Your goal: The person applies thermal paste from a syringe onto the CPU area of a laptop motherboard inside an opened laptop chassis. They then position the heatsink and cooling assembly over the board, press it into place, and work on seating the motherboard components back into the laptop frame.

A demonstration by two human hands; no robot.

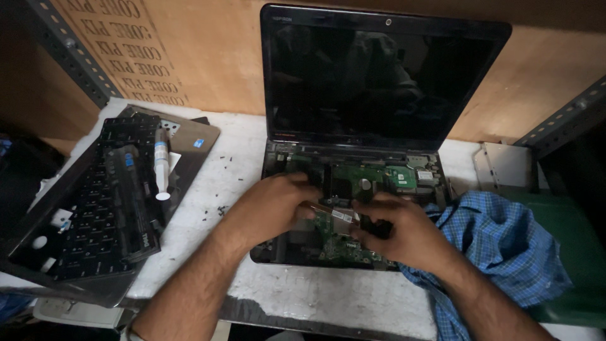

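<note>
The laptop (379,95) sits well stripped, its removed keyboard (95,202) and battery (129,196) set aside at left, while the left hand (271,205) and right hand (404,230) pinch a small part over the bare motherboard (353,180), still mounted.

Both hands' fingers (372,221) hide part of the green laptop board (353,180).

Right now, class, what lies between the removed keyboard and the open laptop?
In the head view, bare white table strewn with small dark screws separates keyboard and laptop.
</note>
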